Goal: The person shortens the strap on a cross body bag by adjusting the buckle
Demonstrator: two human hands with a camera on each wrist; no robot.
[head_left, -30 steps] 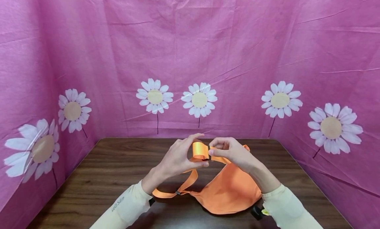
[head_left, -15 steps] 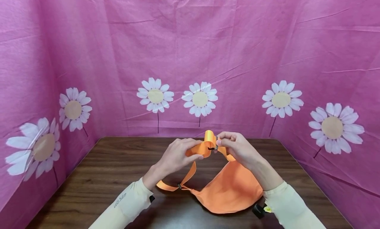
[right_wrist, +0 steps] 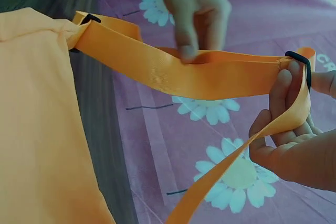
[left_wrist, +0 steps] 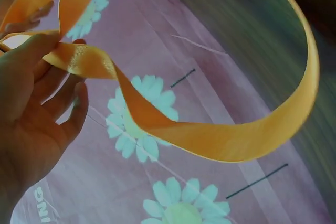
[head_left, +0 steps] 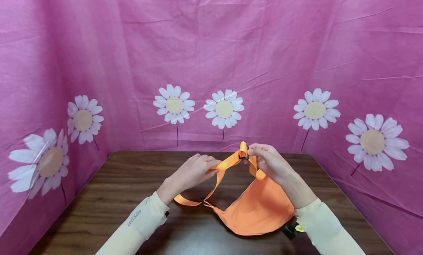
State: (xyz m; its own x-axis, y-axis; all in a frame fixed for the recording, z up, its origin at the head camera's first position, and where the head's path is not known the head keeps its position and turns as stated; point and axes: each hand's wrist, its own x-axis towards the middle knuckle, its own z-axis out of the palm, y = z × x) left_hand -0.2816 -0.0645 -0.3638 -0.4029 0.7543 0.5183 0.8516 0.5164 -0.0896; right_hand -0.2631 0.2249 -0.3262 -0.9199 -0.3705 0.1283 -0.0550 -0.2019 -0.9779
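Observation:
An orange fabric bag [head_left: 257, 211] lies on the table, its orange webbing strap [left_wrist: 236, 140] lifted in a loop above it. My left hand [head_left: 190, 170] pinches the strap between thumb and fingers, left of a black slide buckle [head_left: 243, 154]. That buckle is pinched at its side by my right hand [head_left: 274, 163], and a small strap loop stands up out of it. In the right wrist view the strap runs from the buckle [right_wrist: 300, 59] to a second black slider [right_wrist: 90, 18] beside the bag. Another length of strap passes in front of the right fingers.
The dark wooden table [head_left: 109, 200] reaches back to a pink curtain [head_left: 198, 56] printed with white daisies. By the right sleeve a black plastic piece [head_left: 289, 231] lies next to a small yellow-green tag [head_left: 299, 228] at the bag's edge.
My left hand has left the buckle and now pinches the strap, pulling it left. My right hand has risen slightly rightward with the buckle, and the loop in it has become smaller.

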